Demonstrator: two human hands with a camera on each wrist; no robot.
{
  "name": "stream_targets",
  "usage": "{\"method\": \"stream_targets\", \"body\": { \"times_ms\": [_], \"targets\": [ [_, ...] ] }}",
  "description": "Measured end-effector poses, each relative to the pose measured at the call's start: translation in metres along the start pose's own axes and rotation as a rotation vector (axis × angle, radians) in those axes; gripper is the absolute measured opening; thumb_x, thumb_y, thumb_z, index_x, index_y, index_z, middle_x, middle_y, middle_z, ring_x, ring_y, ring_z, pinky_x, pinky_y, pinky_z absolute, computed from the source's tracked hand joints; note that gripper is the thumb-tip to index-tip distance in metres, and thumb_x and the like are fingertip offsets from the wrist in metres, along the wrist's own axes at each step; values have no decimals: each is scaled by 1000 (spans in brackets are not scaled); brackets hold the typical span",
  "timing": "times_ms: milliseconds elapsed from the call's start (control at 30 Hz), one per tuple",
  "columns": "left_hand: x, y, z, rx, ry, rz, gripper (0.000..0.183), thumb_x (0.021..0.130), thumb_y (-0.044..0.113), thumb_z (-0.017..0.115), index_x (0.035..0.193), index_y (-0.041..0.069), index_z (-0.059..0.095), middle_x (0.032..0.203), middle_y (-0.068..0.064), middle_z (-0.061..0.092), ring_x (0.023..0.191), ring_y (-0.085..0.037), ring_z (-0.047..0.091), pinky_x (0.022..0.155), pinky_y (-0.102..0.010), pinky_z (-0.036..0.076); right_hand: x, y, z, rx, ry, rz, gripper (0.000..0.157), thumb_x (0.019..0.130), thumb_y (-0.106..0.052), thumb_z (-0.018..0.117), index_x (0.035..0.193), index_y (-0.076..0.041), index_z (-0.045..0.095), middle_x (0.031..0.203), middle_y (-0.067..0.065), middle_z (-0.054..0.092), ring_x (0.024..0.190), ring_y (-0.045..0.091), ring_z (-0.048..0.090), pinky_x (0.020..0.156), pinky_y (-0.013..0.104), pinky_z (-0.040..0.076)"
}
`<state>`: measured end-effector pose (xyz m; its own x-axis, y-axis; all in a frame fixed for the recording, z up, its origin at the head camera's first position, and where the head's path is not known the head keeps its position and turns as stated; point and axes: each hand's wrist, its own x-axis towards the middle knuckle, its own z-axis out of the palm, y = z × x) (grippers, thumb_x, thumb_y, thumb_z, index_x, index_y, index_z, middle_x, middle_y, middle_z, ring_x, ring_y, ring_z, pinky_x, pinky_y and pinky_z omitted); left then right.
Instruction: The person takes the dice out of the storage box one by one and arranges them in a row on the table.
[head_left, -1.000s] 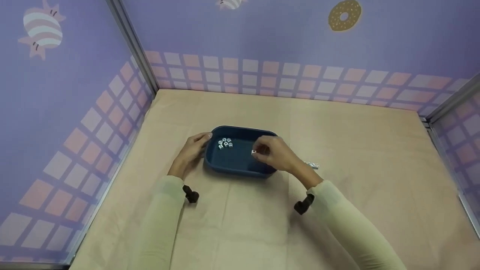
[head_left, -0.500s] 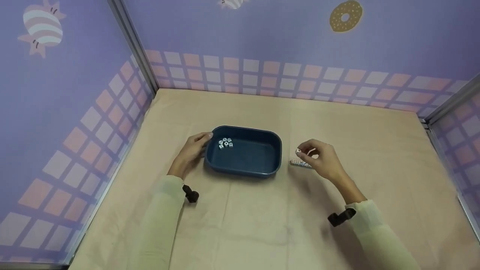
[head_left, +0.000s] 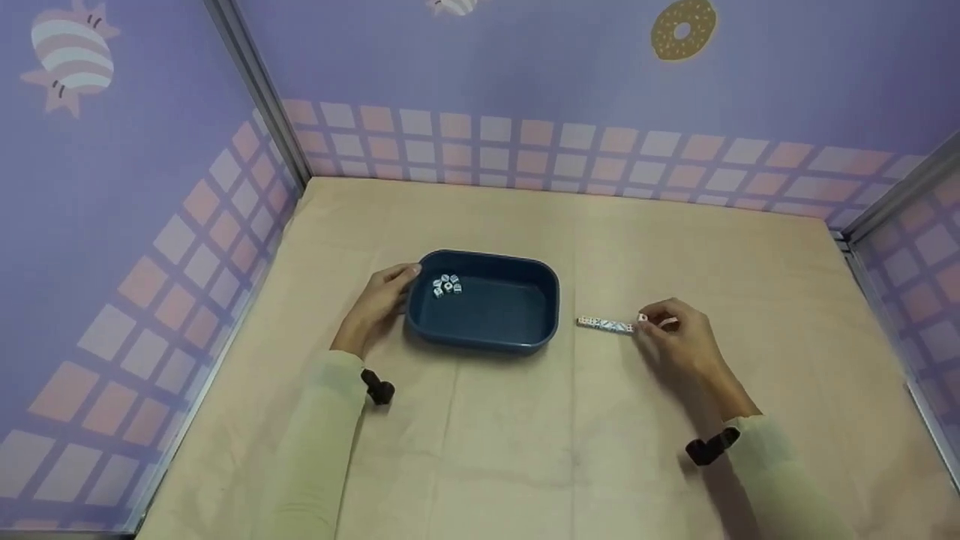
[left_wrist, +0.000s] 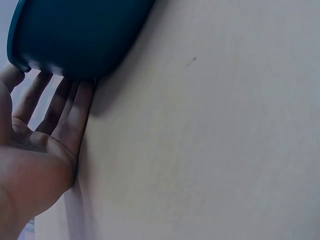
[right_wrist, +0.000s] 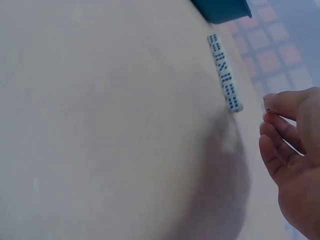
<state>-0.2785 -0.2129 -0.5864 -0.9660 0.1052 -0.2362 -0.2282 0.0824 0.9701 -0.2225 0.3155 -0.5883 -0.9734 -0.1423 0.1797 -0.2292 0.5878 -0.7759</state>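
Note:
My left hand (head_left: 379, 300) rests against the left end of a dark blue tray (head_left: 480, 346), its thumb at the rim. In the left wrist view, the fairly straight fingers (left_wrist: 75, 112) touch the tray's outer wall. Several white dice (head_left: 448, 286) lie clustered in the tray's left part. Right of the tray, a straight row of dice (head_left: 604, 325) lies on the cloth. By the row's right end, my right hand (head_left: 686, 341) pinches one white die (head_left: 643, 318) between thumb and forefinger. The right wrist view mostly hides this die behind the fingertips.
A pale cloth (head_left: 510, 427) covers the table. Purple panels with pink and white checks (head_left: 525, 146) stand at the back and both sides. A metal post (head_left: 259, 90) marks the back left corner.
My right hand has moved right with a die, from over the tray to the right end of the dice row, and lowered. The left hand has stayed at the tray.

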Motion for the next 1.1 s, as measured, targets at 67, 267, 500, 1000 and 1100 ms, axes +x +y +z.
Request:
{"method": "stream_targets", "body": {
  "times_ms": [67,267,500,1000,1100],
  "targets": [
    [0,0,0,7,-2,1,59,105,52,63,148,11,61,146,-12,62,130,-27,63,103,-38,52,-2,6,1,-17,-11,30,18,98,-8,78,115,-3,74,110,10,72,101,24,65,82,13,49],
    [0,0,-2,29,8,-8,60,105,54,63,148,13,61,145,-11,63,130,-27,63,105,-41,51,-5,13,6,-35,-33,63,18,97,-6,79,114,-4,74,107,11,72,96,23,65,79,16,49],
    [2,1,-2,32,6,-6,61,105,55,63,149,12,60,145,-11,62,129,-27,63,103,-39,52,0,18,8,-52,-62,55,17,96,-4,79,112,-6,75,106,9,69,92,23,61,75,20,48],
    [2,0,-1,34,16,-17,62,105,54,64,150,12,60,146,-11,63,130,-26,63,100,-35,53,-1,22,11,-21,-116,95,16,98,-10,79,114,-9,77,112,9,64,94,24,57,75,22,48],
    [3,1,-2,35,19,-20,63,104,54,64,150,11,60,145,-12,63,130,-27,64,97,-32,54,-1,20,11,-23,-102,87,15,98,-9,78,112,-9,77,110,9,64,92,24,56,73,23,47]
  ]
}}
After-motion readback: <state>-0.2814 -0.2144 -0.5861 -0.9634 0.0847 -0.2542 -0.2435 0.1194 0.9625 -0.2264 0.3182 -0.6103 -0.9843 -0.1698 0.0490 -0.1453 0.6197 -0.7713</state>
